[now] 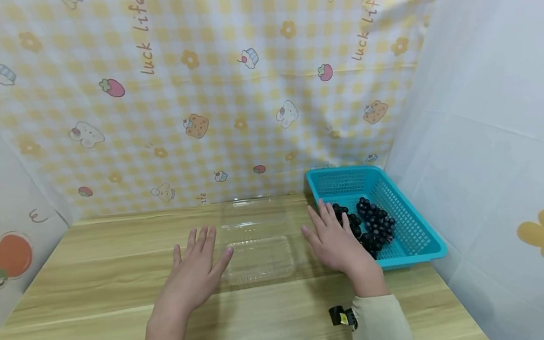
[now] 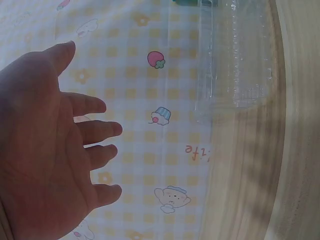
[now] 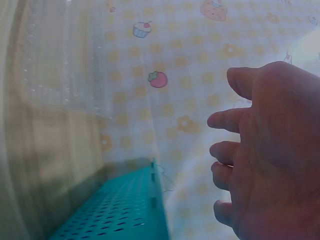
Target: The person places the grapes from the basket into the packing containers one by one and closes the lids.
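Observation:
A clear plastic clamshell box (image 1: 259, 260) lies on the wooden table with its lid (image 1: 253, 212) laid back toward the curtain. My left hand (image 1: 189, 277) hovers left of the box, palm down with fingers spread, its thumb tip overlapping the box edge in the head view. On the other side, my right hand (image 1: 336, 242) is held between the box and a blue plastic basket (image 1: 410, 228), fingers extended and nothing in them. Bunches of dark grapes (image 1: 377, 220) lie in the basket, partly hidden behind the right hand.
A yellow checked curtain (image 1: 227, 98) hangs along the table's back edge. White printed sheets (image 1: 507, 133) close in the sides. The bare wooden tabletop (image 1: 84, 294) extends left of the box and in front of it.

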`<state>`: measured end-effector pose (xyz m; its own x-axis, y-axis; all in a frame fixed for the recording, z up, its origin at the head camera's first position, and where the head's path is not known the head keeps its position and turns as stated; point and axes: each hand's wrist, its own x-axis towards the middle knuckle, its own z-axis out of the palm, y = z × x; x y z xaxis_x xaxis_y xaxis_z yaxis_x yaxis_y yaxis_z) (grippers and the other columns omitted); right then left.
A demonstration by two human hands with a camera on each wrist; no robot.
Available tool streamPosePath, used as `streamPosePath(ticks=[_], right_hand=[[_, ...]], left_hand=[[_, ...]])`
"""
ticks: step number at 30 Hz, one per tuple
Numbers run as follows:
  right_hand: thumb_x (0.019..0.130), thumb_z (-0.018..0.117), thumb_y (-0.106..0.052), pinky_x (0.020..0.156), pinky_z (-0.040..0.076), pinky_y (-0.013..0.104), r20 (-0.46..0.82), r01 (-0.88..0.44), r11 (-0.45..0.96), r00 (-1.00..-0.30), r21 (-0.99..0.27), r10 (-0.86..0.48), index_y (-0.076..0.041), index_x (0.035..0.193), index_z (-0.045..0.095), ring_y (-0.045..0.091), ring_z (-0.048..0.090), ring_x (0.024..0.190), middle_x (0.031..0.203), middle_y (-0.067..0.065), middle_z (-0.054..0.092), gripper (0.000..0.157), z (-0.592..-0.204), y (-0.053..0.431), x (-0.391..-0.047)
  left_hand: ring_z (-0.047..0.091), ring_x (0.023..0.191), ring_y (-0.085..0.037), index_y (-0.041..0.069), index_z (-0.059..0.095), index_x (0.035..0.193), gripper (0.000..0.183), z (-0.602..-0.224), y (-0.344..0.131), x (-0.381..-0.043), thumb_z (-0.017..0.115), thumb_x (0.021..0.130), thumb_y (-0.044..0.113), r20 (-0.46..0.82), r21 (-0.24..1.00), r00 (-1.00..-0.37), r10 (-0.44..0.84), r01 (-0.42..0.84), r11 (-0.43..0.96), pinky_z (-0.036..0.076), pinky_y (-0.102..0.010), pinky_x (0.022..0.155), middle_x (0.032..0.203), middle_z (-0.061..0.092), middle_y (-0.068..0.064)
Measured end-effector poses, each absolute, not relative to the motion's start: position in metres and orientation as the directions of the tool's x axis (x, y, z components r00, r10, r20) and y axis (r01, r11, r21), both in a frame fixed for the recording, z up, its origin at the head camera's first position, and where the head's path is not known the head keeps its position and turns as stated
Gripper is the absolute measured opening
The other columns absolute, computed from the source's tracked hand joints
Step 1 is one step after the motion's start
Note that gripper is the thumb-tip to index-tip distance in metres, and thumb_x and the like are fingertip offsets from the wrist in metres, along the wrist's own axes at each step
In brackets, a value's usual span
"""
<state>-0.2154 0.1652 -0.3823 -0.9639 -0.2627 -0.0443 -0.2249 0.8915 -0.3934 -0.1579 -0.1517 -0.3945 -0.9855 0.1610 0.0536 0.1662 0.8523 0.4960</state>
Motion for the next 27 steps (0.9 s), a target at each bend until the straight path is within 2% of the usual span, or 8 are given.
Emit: streamPosePath(ticks=[9, 16, 23, 27], right_hand=[[0.116, 0.03, -0.049, 0.131, -0.011, 0.071, -0.053, -0.246, 0.888, -0.956, -0.388, -0.288, -0.014, 0.172, 0.007, 0.038, -0.014, 0.167, 0.18, 0.015, -0.012, 0.07, -0.355, 0.175, -0.223], [0.116, 0.035, -0.048, 0.13, -0.013, 0.072, -0.085, -0.275, 0.9, -0.943, -0.339, -0.32, -0.014, 0.173, 0.01, 0.04, -0.011, 0.167, 0.18, 0.015, -0.011, 0.07, -0.341, 0.19, -0.236], [0.116, 0.035, -0.047, 0.129, -0.006, 0.075, -0.163, -0.274, 0.926, -0.933, -0.261, -0.322, -0.008, 0.171, 0.017, 0.048, -0.003, 0.166, 0.18, 0.023, -0.005, 0.07, -0.32, 0.213, -0.259], [0.116, 0.039, -0.043, 0.13, -0.001, 0.076, -0.211, -0.287, 0.941, -0.923, -0.18, -0.322, -0.007, 0.17, 0.021, 0.049, 0.001, 0.165, 0.179, 0.025, 0.0, 0.067, -0.316, 0.226, -0.272]], left_hand=[[-0.001, 0.164, -0.052, 0.0, 0.015, 0.169, 0.085, -0.402, -0.153, -0.16, 0.029, 0.113, 0.062, 0.036, 0.513, -0.986, 0.163, 0.158, 0.844, -0.003, -0.082, 0.124, 0.177, 0.01, -0.028], [0.001, 0.164, -0.053, 0.001, 0.014, 0.17, 0.086, -0.42, -0.157, -0.161, 0.026, 0.112, 0.064, -0.016, 0.526, -0.988, 0.151, 0.12, 0.842, -0.004, -0.08, 0.125, 0.176, 0.011, -0.029], [0.01, 0.162, -0.055, -0.002, 0.017, 0.169, 0.083, -0.432, -0.159, -0.163, 0.035, 0.113, 0.057, -0.043, 0.506, -0.986, 0.161, 0.118, 0.854, 0.006, -0.079, 0.125, 0.175, 0.015, -0.031], [0.013, 0.162, -0.055, -0.002, 0.017, 0.169, 0.089, -0.435, -0.158, -0.164, 0.034, 0.111, 0.064, -0.067, 0.505, -0.984, 0.167, 0.11, 0.856, 0.012, -0.078, 0.126, 0.174, 0.016, -0.031]])
